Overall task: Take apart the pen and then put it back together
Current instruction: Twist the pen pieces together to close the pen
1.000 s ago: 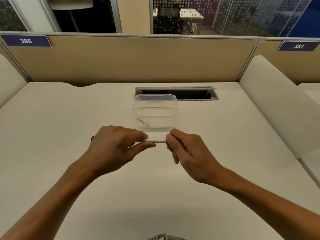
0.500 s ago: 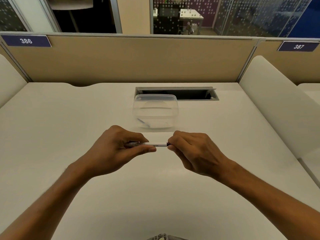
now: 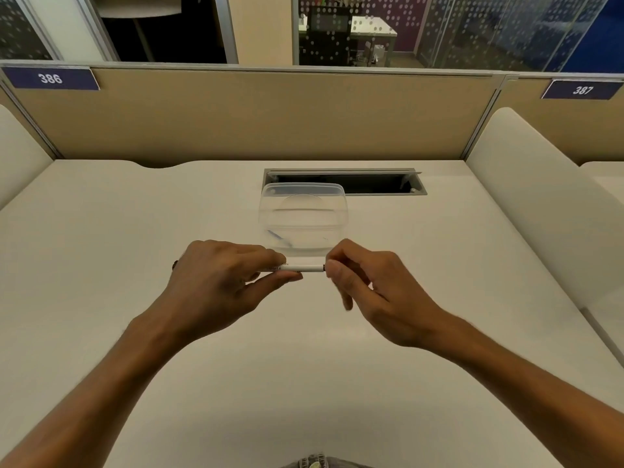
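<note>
White pen (image 3: 305, 268) held level between both hands above the desk (image 3: 135, 231). Left hand (image 3: 223, 282) grips the barrel, fingers curled round it. Right hand (image 3: 368, 285) pinches the dark right end with thumb and forefinger. Clear plastic container (image 3: 304, 211) just beyond the hands.

My pen (image 3: 305, 267) is white, dark-tipped; behind it, a clear container (image 3: 303, 219) (blue streak inside) on the cream desk (image 3: 135, 231).

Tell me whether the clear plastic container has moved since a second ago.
No. The clear plastic container sits in the same spot, its far rim overlapping the front edge of the cable slot in the desk, as in both earlier pictures.
</note>
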Demonstrator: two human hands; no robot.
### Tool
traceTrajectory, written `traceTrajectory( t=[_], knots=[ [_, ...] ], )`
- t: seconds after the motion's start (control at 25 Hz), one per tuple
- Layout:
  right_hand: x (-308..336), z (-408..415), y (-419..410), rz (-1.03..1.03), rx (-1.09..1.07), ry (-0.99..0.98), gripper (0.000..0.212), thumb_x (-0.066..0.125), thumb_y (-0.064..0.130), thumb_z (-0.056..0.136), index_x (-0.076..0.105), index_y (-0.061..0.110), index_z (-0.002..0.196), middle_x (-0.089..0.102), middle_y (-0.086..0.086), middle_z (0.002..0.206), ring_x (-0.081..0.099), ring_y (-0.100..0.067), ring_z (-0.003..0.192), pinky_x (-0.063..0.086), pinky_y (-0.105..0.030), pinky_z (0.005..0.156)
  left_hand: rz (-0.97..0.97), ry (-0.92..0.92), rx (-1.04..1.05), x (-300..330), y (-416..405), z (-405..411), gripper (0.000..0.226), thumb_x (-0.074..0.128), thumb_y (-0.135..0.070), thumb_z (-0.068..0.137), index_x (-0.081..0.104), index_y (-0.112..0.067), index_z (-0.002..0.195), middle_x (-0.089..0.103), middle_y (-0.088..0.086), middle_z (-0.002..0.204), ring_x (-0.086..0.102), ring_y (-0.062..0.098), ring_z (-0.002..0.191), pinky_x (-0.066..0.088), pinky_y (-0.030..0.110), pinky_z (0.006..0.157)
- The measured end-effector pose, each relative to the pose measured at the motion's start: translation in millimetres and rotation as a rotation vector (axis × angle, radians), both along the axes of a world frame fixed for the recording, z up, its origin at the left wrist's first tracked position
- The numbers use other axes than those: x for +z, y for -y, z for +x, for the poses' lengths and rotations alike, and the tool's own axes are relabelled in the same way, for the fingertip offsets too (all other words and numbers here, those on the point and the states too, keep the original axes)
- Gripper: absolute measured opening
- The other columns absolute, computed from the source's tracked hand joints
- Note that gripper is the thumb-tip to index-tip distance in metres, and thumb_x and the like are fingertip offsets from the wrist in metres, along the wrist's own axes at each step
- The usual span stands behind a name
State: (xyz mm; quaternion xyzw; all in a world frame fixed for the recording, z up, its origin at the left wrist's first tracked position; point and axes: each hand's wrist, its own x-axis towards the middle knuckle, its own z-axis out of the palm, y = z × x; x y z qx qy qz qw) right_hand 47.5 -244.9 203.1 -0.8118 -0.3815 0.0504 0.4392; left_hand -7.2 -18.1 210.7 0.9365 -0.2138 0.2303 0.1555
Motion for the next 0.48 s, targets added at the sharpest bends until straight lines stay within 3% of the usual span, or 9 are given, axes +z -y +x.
traceTrajectory(
  t=[0.12, 0.2, 0.36, 0.48],
  knots=[
    [-1.8, 9.2, 6.7, -0.128, -0.011, 0.573, 0.02, 0.043, 0.035, 0.098, 0.053, 0.018, 0.094, 0.06, 0.007, 0.076, 0.045, -0.01, 0.052, 0.04, -0.023, 0.045, -0.081, -0.053, 0.015, -1.9, -1.2, -1.2, 0.038, 0.053, -0.053, 0.087, 0.074, -0.022, 0.082, 0.064, -0.008, 0.057, 0.049, 0.013, 0.043, 0.043, 0.031, 0.038],
    [-2.4, 12.8, 8.6, -0.174, 0.036, 0.76, 0.017, 0.043, 0.033, 0.098, 0.051, 0.017, 0.097, 0.06, 0.002, 0.077, 0.044, -0.012, 0.049, 0.037, -0.023, 0.041, -0.151, -0.102, 0.005, -2.1, -1.2, -2.5, 0.038, 0.054, -0.054, 0.086, 0.075, -0.023, 0.082, 0.057, -0.012, 0.053, 0.041, 0.006, 0.043, 0.038, 0.028, 0.038],
    [-4.9, 13.4, 9.4, -0.191, 0.087, 0.851, 0.02, 0.043, 0.034, 0.099, 0.051, 0.016, 0.101, 0.063, -0.001, 0.078, 0.049, -0.015, 0.049, 0.038, -0.022, 0.043, -0.262, -0.248, -0.034, 0.3, -2.9, -3.9, 0.036, 0.054, -0.056, 0.085, 0.076, -0.027, 0.087, 0.053, -0.01, 0.05, 0.041, 0.01, 0.045, 0.03, 0.025, 0.042],
    [-3.3, 14.0, 10.1, -0.191, 0.102, 0.877, 0.022, 0.044, 0.03, 0.099, 0.057, 0.013, 0.099, 0.062, -0.002, 0.076, 0.045, -0.015, 0.05, 0.031, -0.019, 0.048, -0.306, -0.333, -0.049, -0.1, -2.8, -4.6, 0.036, 0.055, -0.058, 0.084, 0.075, -0.03, 0.088, 0.052, -0.006, 0.048, 0.041, 0.014, 0.044, 0.028, 0.026, 0.043]
  ],
)
